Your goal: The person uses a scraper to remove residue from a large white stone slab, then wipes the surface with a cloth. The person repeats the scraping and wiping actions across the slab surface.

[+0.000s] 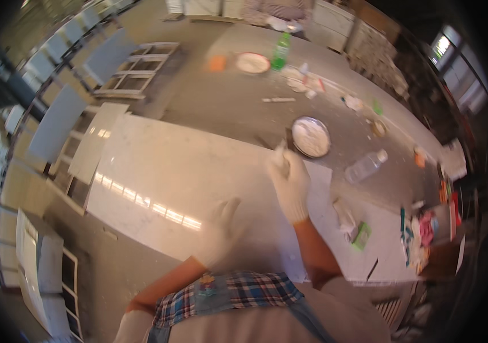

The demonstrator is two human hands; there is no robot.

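A glossy white stone slab (158, 148) with faint grey veins lies flat in front of me. My left hand (221, 231), in a white knit glove, is over the slab near my body, its fingers stretched out and smeared by motion. Also gloved, my right hand (291, 180) is closed at the slab's far right edge. From its fingers sticks a small flat-bladed tool (288, 137) with a dark end; its exact kind is blurred. Just beyond that hand sits a round metal bowl (311, 137) of white paste or powder, with the dark end close to its left rim.
Beyond the slab stand a green bottle (281, 50), a shallow white dish (253, 63) and an orange block (217, 63). A clear plastic bottle (366, 166) lies right of the bowl. A green box (362, 235) is near my right forearm. Slabs on frames (55, 123) line the left.
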